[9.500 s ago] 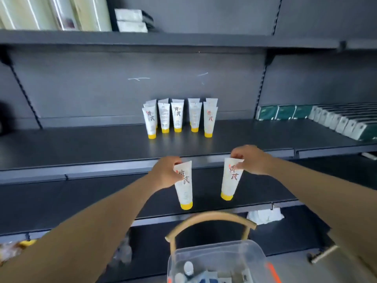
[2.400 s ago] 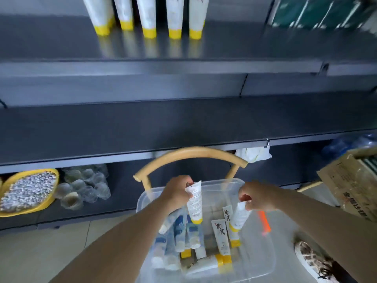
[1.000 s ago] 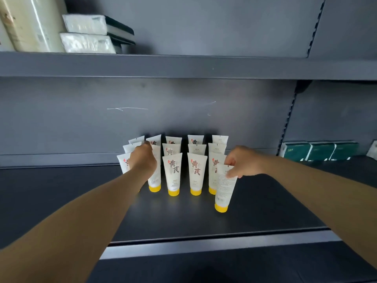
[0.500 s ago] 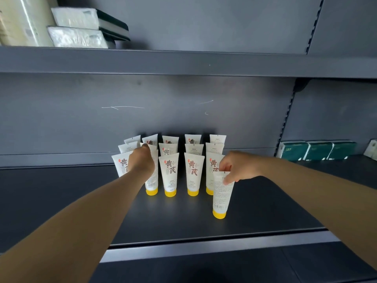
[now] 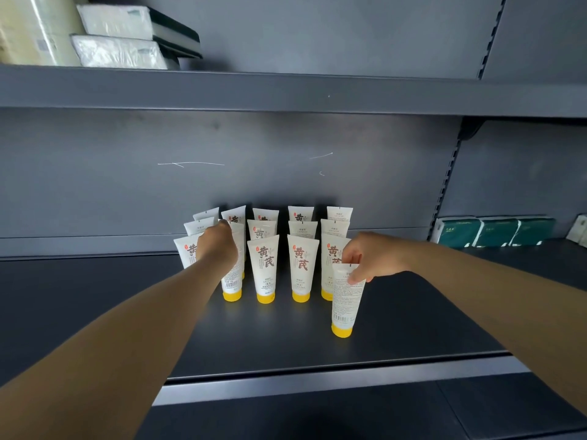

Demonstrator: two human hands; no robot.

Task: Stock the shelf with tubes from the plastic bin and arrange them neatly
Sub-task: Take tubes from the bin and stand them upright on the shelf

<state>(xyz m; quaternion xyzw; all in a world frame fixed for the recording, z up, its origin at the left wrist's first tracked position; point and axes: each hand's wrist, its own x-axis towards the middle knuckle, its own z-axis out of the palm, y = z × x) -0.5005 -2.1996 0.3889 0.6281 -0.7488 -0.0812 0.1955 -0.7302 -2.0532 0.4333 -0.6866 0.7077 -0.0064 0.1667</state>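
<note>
Several white tubes with yellow caps (image 5: 266, 268) stand cap-down in rows on the dark grey shelf (image 5: 95, 312). My left hand (image 5: 217, 249) grips the top of a tube (image 5: 232, 287) in the front row, second from the left. My right hand (image 5: 373, 258) pinches the top edge of another tube (image 5: 344, 308), which stands upright alone, in front of the right end of the front row, its printed back facing me. The plastic bin is out of view.
Green and white packs (image 5: 495, 231) sit at the right on the same shelf. Wrapped white packages (image 5: 117, 39) lie on the shelf above. The shelf's front lip (image 5: 317, 381) runs below the tubes, with bare shelf to the left and in front.
Since the bin, both hands have carried a tube each up to the shelf. In the last second the right tube has come down onto the shelf, a little nearer me; the left hand hardly moved.
</note>
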